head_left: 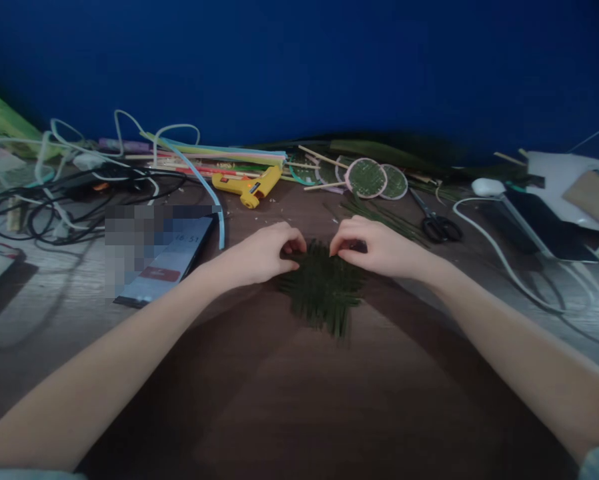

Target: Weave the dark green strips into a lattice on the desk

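Note:
A small mat of woven dark green leaf strips [322, 293] lies on the brown table, its loose strip ends sticking out along the sides and the bottom. My left hand [274, 253] is at its upper left corner, thumb and curled fingers pinching at the edge. At the upper right corner, my right hand [369, 245] has its thumb and index finger bent together on the strips. Exactly which strips lie between the fingertips is blurred. Beyond my right hand, a bundle of long thin green strips [387, 220] rests on the table.
Behind the mat lie a yellow glue gun [249, 187], round woven fans [366, 178] on sticks and black scissors [440, 228]. A phone [167, 257] lies left beside tangled cables [44, 193]. At the right are a dark device [549, 227] and a white cable [499, 257].

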`<move>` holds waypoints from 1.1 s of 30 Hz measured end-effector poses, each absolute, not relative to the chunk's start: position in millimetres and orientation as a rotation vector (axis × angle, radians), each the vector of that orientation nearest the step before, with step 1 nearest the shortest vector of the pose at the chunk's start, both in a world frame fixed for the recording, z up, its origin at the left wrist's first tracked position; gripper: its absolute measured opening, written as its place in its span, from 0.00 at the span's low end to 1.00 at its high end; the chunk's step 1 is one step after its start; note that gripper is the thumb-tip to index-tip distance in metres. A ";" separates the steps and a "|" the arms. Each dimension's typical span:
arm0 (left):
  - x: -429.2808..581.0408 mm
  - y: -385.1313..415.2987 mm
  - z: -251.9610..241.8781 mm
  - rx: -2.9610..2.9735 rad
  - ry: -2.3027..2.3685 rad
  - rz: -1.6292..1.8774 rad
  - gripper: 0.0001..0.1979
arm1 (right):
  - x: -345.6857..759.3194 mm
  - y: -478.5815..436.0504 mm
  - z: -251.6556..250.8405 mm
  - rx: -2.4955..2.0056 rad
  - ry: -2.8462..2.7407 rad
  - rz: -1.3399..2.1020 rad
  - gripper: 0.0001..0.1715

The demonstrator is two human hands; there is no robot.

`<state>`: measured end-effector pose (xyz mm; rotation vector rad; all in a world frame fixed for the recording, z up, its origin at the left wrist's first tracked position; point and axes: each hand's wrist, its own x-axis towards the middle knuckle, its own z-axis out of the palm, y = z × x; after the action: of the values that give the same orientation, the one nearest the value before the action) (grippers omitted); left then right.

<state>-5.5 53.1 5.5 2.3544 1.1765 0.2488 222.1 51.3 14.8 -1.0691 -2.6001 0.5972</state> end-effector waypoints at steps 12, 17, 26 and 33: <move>-2.9 50.7 9.1 2.381 1.192 0.214 0.07 | 220.4 47.2 14.4 -1.156 -2.640 0.706 0.04; -1.2 50.8 10.3 2.379 1.190 0.218 0.07 | 220.9 47.7 11.7 -1.151 -2.648 0.693 0.04; -0.8 50.5 11.1 2.357 1.182 0.220 0.05 | 220.3 46.2 14.1 -1.154 -2.647 0.769 0.00; -2.0 50.5 10.4 2.354 1.179 0.220 0.06 | 219.8 46.0 13.8 -1.190 -2.630 0.696 0.06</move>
<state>-2.0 50.5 10.4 2.3536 1.1792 0.2205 219.8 46.0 13.8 -1.1896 -2.6301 0.6961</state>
